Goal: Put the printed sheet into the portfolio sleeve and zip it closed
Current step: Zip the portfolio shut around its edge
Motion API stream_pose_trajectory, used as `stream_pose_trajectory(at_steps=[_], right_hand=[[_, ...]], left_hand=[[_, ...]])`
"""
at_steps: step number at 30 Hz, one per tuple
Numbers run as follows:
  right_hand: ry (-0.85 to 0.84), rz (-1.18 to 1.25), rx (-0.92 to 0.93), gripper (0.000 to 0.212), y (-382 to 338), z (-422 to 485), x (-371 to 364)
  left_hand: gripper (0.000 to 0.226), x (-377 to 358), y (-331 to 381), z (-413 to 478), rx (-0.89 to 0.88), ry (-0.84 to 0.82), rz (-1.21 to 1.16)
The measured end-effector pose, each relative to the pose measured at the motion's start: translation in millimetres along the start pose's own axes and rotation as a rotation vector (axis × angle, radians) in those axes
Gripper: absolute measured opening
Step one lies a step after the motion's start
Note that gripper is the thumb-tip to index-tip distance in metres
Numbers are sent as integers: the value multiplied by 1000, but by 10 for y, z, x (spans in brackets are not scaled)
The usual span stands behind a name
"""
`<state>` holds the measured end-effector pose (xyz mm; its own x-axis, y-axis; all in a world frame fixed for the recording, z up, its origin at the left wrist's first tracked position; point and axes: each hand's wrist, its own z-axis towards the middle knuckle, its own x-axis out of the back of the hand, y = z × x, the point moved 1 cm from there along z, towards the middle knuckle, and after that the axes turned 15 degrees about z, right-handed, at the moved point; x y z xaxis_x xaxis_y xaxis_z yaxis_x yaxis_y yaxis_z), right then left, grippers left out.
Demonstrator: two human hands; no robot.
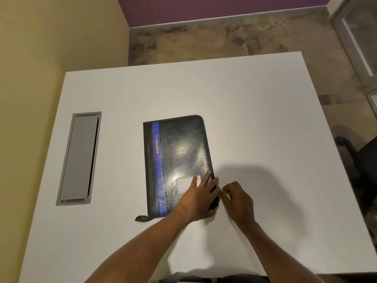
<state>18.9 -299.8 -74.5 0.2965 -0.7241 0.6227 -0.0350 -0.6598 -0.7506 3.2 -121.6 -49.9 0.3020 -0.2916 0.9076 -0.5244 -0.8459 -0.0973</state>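
Observation:
A black portfolio [179, 152] with a blue stripe and the word PORTFOLIO lies closed on the white table [255, 119]. My left hand [199, 196] rests flat on its lower right cover, fingers spread, partly over a small label window. My right hand [237, 201] is just right of the portfolio, thumb and fingertips pinched at the zipper on its right edge. The pull itself is hidden by my fingers. A white sheet [204, 256] lies flat near the table's front edge between my forearms; no print shows on it.
A grey cable hatch [79, 158] is set into the table on the left. A dark tab [141, 218] sticks out at the portfolio's lower left corner. A dark office chair [363, 158] stands off the table's right edge.

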Motion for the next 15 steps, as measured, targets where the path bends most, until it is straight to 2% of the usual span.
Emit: stream_pose_trajectory(at_steps=[4, 10, 15], right_hand=[[-4, -35, 43, 9, -96, 321, 40], [-33, -86, 53, 12, -364, 905, 71], [-25, -125, 82, 13, -561, 1341, 73]], left_hand=[[85, -27, 9, 3, 3, -18, -3], [73, 5, 5, -2, 12, -16, -19], [74, 23, 13, -4, 18, -35, -43]])
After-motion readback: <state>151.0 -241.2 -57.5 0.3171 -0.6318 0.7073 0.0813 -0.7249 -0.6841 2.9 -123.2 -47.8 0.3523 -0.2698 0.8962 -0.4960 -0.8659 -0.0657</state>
